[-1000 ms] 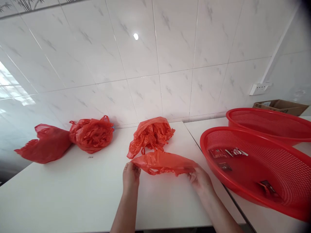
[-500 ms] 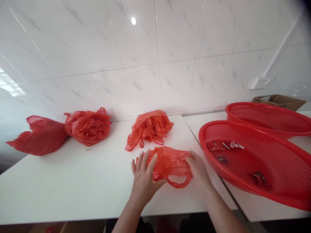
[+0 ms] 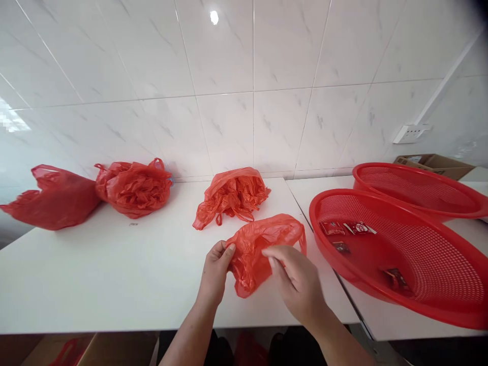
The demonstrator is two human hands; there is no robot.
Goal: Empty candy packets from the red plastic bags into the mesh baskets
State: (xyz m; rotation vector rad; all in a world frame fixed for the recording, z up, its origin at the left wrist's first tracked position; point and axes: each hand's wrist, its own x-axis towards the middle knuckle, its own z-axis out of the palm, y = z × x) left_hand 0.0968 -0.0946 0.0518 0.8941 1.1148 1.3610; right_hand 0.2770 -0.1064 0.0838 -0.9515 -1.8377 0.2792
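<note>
A thin red plastic bag [image 3: 249, 272] hangs partly spread just above the white table, near its front edge. My left hand [image 3: 215, 272] pinches the bag's left edge between thumb and fingers. In front of the bag's middle is my right hand [image 3: 299, 284], fingers curled, with thumb and index fingertips close together. Whether any film is between those fingertips I cannot make out. One loose handle loop shows at the bag's right side. Right behind it lies a crumpled heap of red plastic bags [image 3: 236, 195].
Two more red bag bundles [image 3: 133, 190] [image 3: 57, 201] sit at the left against the tiled wall [image 3: 224, 122]. At the right stands a large red plastic basket [image 3: 381, 254] with several small packets, a second red basket [image 3: 415, 188] behind it, and a cardboard box [image 3: 438, 165].
My right hand has left the bag's right side and moved left to its middle. My left hand has gone from spread fingers to a pinch on the edge, and the bag has turned.
</note>
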